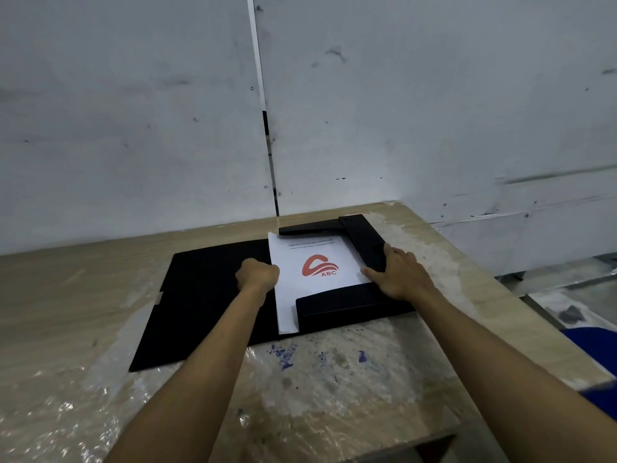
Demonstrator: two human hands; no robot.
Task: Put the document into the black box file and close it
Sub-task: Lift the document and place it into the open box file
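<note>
The bench (334, 379), a pale wooden top partly covered by wrinkled clear film and marked with blue stains, is being viewed against a grey panelled wall (133, 111).

The black box file (207, 295) is being kept open and flat toward the far right corner of the bench. Its cover is being spread out to the left, toward the middle of the bench, while its tray, edged by raised flaps at the far, right and near sides, is lying on the right.

The document (300, 262), a white sheet bearing a red logo lettered "ABC", is being held in the tray. Its long axis is running from the near edge of the bench toward the far edge, with the heading pointing toward the wall. Its near end is being overlapped by the near flap.

The right hand (397, 272) is being rested, fingers spread and unclenched, on the right flap, thumb touching the sheet's right edge. The left hand (257, 274) is being held clenched at the sheet's left edge; whether paper is being pinched cannot be told.
</note>
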